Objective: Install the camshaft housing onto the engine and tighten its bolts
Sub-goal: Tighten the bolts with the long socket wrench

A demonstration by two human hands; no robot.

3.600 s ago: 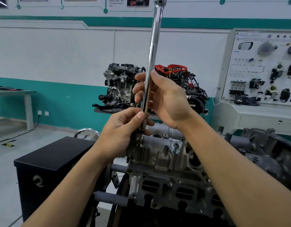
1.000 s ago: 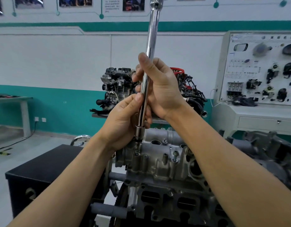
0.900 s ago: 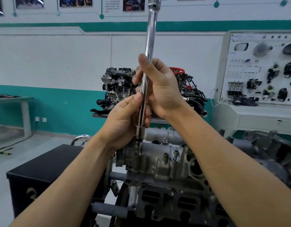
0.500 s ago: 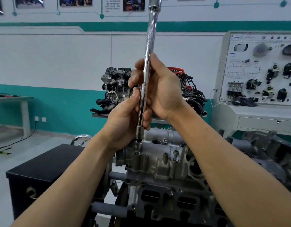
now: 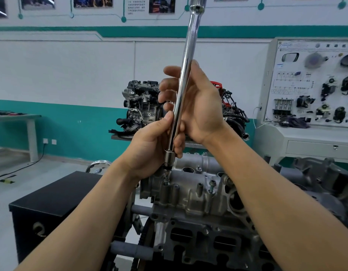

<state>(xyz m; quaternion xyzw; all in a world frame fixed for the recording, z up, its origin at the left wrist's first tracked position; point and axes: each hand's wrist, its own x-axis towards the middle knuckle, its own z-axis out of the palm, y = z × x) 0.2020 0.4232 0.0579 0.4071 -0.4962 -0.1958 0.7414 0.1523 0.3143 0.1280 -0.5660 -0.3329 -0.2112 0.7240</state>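
Note:
A long chrome extension bar [image 5: 185, 63] stands nearly upright, its socket end [image 5: 168, 160] seated on a bolt at the left corner of the grey camshaft housing [image 5: 190, 194]. The housing sits on top of the engine [image 5: 208, 241]. My left hand [image 5: 151, 147] grips the bar's lower part just above the socket. My right hand [image 5: 196, 106] holds the bar higher up, fingers spread and wrapped loosely round it. A second bolt [image 5: 211, 185] stands raised in the housing to the right of the socket.
A black cabinet [image 5: 45, 204] stands to the left of the engine. Behind are a display engine [image 5: 141, 106] on a shelf, a training panel console [image 5: 314, 90] at the right and a table [image 5: 18, 118] at the far left. Another grey casting [image 5: 325, 178] lies at the right.
Both hands have kept hold of the upright bar on the same bolt. My right hand's fingers have shifted round the bar, from a tight wrap to a more spread hold.

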